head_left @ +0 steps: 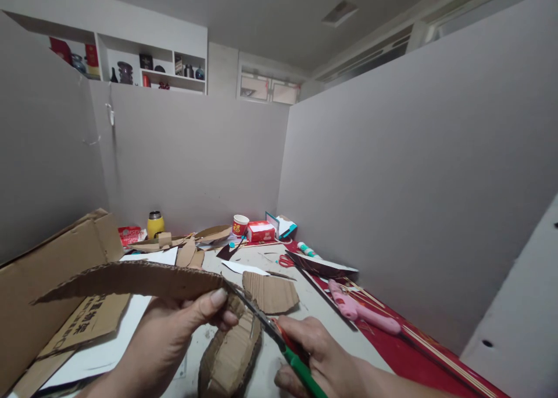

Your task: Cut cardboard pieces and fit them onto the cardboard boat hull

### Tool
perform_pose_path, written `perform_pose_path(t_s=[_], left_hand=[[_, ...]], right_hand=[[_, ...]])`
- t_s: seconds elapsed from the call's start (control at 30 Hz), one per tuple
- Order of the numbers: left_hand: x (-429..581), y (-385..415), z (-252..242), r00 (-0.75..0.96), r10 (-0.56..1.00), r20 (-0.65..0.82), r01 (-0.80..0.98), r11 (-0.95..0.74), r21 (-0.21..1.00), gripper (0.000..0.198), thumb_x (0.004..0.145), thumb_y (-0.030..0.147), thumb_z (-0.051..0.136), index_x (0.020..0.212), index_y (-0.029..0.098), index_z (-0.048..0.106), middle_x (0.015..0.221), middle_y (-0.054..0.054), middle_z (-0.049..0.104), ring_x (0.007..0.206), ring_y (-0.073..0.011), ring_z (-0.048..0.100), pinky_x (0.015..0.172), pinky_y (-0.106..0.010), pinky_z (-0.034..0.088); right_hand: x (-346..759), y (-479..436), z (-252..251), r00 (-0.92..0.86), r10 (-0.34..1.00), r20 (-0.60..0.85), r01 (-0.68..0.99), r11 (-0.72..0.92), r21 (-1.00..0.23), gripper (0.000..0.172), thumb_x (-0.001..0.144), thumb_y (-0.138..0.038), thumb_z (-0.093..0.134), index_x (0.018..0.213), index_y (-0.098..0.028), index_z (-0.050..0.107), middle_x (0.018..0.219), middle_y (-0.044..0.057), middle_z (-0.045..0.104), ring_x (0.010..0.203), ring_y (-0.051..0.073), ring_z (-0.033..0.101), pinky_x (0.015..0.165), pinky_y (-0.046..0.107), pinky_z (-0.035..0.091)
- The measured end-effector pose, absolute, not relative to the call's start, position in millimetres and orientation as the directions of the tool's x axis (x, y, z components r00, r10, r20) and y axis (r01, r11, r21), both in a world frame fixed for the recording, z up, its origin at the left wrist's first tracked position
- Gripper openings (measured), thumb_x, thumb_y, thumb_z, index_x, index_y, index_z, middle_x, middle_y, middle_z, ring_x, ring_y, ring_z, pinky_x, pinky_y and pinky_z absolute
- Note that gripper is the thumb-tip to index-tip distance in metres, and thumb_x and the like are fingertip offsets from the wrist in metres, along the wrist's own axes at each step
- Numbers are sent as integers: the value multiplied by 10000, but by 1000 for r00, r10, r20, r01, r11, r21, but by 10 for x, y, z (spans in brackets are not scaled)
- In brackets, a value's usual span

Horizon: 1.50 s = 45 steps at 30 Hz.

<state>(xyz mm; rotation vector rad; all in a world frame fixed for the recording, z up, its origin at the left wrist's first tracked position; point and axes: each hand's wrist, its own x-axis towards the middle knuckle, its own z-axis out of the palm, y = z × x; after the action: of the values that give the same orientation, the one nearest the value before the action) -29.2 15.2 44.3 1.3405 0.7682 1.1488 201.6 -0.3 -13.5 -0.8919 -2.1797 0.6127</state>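
My left hand (185,322) pinches a long curved strip of cardboard (131,279) near its right end. The strip tapers to a point at the far left and is held up above the table. In my right hand (320,351) is a pair of scissors (294,360) with green and red handles. Their blades reach up and left to the strip's right end, close to my left fingertips; how far they are apart is hard to make out. Below the blades lies a boat-shaped cardboard piece (229,357) with a raised rim. A flat cardboard piece (270,293) rests just behind it.
A large cardboard box (47,282) stands at the left. Along the right lie a pink glue gun (361,314), thin sticks (444,351) and red-handled scissors (286,261). At the back are a yellow bottle (156,226), a paper cup (240,225) and a red tissue pack (260,231). Grey partitions enclose the table.
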Motion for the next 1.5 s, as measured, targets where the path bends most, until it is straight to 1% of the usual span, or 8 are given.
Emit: perform_pose_path(t_s=[0.2,0.37,0.47,0.63,0.8,0.97,1.17,1.5], left_hand=[[-216,98,409,414,900,136,-154,-78,985,235,772,388,702,810,160,742,749,-68,740,725,-186,658,741,-297,511],[-262,180,409,300,948,110,-239,-37,970,233,772,376,691,776,151,754,784,-82,742,785,-215,667,783,-329,521],[-320,236,427,201,968,153,-333,-79,939,240,777,374,669,753,150,751,782,-84,738,762,-222,664,788,-359,527],[-350,240,496,129,969,210,-394,-144,908,234,760,367,675,729,144,738,707,-60,712,685,-211,643,729,-355,525],[-408,211,601,83,972,219,-68,-213,975,285,772,391,649,628,158,729,716,-66,712,771,-227,632,813,-330,456],[-498,215,654,99,945,313,225,-328,918,281,781,400,620,588,213,702,728,-42,696,766,-222,592,782,-312,405],[-531,256,658,137,965,223,204,-248,947,360,761,496,625,542,210,637,745,-27,645,783,-215,553,765,-312,377],[-527,236,712,246,953,179,175,-225,958,296,716,414,679,534,204,578,656,-15,590,670,-185,527,628,-277,408]], right_hand=[[1957,6,-96,-533,699,477,309,686,-659,351,843,-522,518,789,-175,510,620,-28,413,548,105,339,546,224,360],[1992,49,-61,-419,717,558,309,690,-655,426,850,-575,499,707,-174,486,583,-49,348,529,92,292,544,215,360],[2045,35,-14,-419,750,512,361,655,-664,458,852,-610,457,711,-175,486,581,-50,340,528,94,284,504,210,337],[2101,-81,83,-474,798,372,505,593,-627,323,847,-478,476,872,-170,571,669,-4,496,602,130,408,572,227,404],[2159,-140,159,-470,824,316,594,560,-577,251,769,-415,548,820,-180,617,621,1,497,588,145,421,559,232,413],[2246,-146,243,-532,824,197,626,539,-564,233,705,-364,631,858,-189,641,675,-4,545,614,148,459,560,224,420],[2298,-214,350,-538,829,152,619,511,-597,229,771,-386,608,863,-181,651,695,3,545,636,147,465,545,215,402],[2364,-217,401,-571,813,114,633,525,-569,417,836,-567,526,876,-165,631,700,10,521,616,141,447,540,226,389]])
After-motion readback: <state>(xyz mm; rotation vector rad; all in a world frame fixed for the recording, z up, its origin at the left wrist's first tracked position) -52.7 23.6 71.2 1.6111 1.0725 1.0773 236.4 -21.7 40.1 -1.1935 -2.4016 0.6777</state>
